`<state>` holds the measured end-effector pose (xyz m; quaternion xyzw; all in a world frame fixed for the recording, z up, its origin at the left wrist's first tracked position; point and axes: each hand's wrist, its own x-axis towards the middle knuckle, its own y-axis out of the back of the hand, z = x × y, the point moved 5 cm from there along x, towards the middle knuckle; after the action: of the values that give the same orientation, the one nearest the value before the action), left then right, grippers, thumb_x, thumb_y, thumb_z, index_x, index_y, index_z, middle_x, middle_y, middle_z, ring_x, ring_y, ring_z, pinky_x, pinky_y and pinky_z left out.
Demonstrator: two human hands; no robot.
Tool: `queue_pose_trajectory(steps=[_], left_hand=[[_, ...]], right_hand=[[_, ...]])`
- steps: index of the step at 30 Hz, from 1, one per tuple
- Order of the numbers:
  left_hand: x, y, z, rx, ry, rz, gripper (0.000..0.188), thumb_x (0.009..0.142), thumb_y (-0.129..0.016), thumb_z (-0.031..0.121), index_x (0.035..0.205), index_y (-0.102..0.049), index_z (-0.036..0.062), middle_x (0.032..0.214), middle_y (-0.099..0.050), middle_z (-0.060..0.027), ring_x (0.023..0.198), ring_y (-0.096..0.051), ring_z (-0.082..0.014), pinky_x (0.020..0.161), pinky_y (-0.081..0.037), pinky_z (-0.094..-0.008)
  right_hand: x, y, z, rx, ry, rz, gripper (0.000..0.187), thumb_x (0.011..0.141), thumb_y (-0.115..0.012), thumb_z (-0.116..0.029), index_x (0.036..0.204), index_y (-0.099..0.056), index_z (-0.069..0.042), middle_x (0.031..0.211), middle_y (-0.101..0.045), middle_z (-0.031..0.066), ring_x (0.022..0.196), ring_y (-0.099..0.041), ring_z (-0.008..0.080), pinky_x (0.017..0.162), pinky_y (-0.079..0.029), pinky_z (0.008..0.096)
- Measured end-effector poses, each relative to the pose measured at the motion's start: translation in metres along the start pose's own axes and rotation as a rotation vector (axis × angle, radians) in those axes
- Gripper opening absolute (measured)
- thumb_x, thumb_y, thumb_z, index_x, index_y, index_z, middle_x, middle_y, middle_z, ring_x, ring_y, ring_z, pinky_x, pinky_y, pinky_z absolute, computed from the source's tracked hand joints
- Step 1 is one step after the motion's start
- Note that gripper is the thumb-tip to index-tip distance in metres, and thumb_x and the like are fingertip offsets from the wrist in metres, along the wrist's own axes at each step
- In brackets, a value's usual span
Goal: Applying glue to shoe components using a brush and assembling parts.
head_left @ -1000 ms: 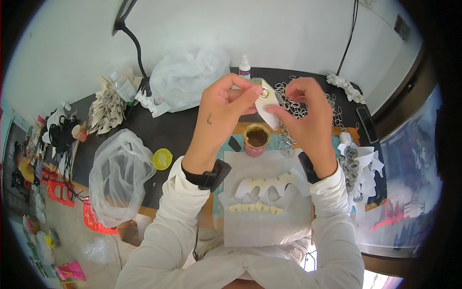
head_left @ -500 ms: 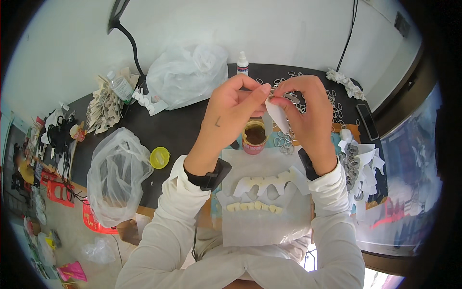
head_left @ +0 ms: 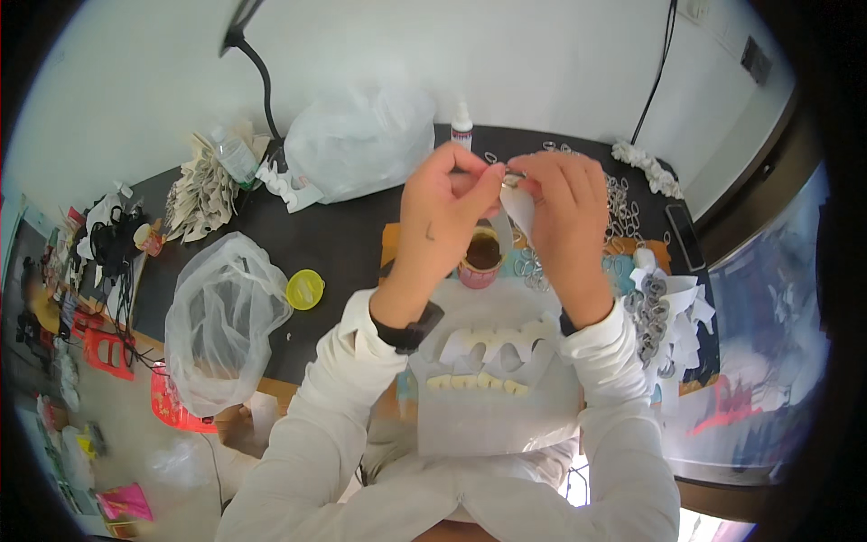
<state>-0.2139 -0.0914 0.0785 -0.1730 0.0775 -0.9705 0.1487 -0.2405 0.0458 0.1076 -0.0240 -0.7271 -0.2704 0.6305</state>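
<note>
Left hand (head_left: 441, 203) and right hand (head_left: 569, 203) pinch a white piece (head_left: 518, 210) with a metal ring (head_left: 512, 180). A labelled white bottle (head_left: 461, 121) stands behind.

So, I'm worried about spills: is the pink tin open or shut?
Open: no lid covers the pink tin, and its dark brown inside shows from above.

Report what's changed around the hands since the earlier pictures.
The right hand has moved left, its raised fingers now closed on the white strip; the left hand has shifted slightly right, still pinching at its edge. The open jar and yellow lid stayed put.
</note>
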Motion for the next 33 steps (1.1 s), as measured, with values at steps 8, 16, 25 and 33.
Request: queue_pose_trajectory(steps=[8,16,25,33], left_hand=[[-0.018,-0.002,0.015,0.019,-0.05,0.082,0.019,0.092,-0.067,0.014,0.087,-0.054,0.001,0.07,-0.068,-0.0066,0.061,-0.061,-0.0071,0.061,-0.05,-0.0221],[-0.024,-0.012,0.035,0.11,-0.151,0.047,0.018,0.091,-0.068,0.014,0.087,-0.056,0.0013,0.071,-0.069,-0.0069,0.065,-0.063,-0.0076,0.061,-0.05,-0.0239],[-0.011,-0.019,0.032,-0.125,-0.075,0.063,0.022,0.092,-0.068,0.018,0.091,-0.057,-0.0011,0.075,-0.07,-0.0089,0.07,-0.065,-0.0095,0.066,-0.054,-0.024],[0.004,-0.013,0.024,-0.338,0.045,-0.091,0.033,0.087,-0.072,0.013,0.108,-0.051,-0.0019,0.091,-0.072,-0.0131,0.085,-0.065,-0.0121,0.076,-0.054,-0.0257]], right_hand=[[-0.006,0.018,-0.019,-0.269,0.111,0.182,0.021,0.065,-0.073,-0.011,0.083,-0.066,-0.019,0.089,-0.058,-0.0025,0.09,-0.053,0.0209,0.09,-0.042,0.0438],[-0.006,0.046,-0.031,-0.207,0.018,0.205,0.02,0.064,-0.073,-0.009,0.08,-0.069,-0.021,0.08,-0.057,-0.0069,0.084,-0.052,0.0184,0.086,-0.037,0.0386],[-0.005,0.039,-0.028,-0.275,0.12,0.296,0.025,0.06,-0.072,-0.007,0.077,-0.073,-0.025,0.072,-0.054,-0.0095,0.076,-0.05,0.016,0.079,-0.033,0.036],[-0.001,0.023,-0.001,-0.274,0.177,0.243,0.02,0.064,-0.074,-0.016,0.079,-0.074,-0.029,0.072,-0.053,-0.0094,0.078,-0.048,0.0166,0.087,-0.034,0.0393]])
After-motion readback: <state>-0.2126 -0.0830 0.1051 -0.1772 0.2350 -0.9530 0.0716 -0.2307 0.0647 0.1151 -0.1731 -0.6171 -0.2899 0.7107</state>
